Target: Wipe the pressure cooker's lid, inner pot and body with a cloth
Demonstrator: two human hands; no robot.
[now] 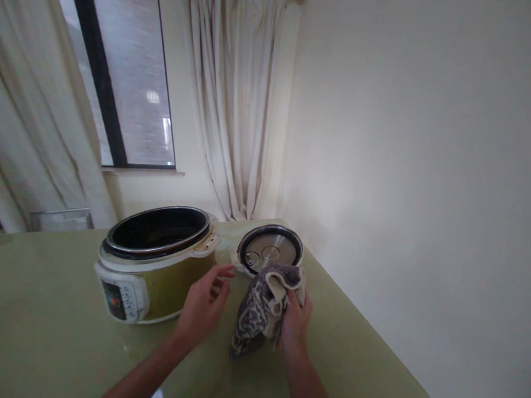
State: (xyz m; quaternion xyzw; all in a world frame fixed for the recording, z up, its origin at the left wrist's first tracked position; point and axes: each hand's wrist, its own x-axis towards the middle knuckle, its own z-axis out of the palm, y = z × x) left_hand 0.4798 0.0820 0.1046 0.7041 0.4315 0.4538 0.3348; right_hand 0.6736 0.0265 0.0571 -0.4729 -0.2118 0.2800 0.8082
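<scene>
A patterned grey-and-cream cloth (262,314) hangs bunched from my right hand (295,320), whose fingers are closed round its right side. Just left of the cloth, my left hand (207,300) is held with curved fingers apart and nothing in them. Beyond the cloth lies a round pot lid (272,247), its metal underside facing up; the cloth covers its near edge in this view. An electric pressure cooker (172,289) stands lidless to the left of my left hand, its dark inner pot showing and its control panel (122,301) facing me.
Everything rests on a pale green glossy table (55,307), whose right edge slants toward the near corner. A plain wall (418,171) rises on the right. Cream curtains (235,102) and a window (130,67) are behind the table. A chair back (62,219) shows at the far left.
</scene>
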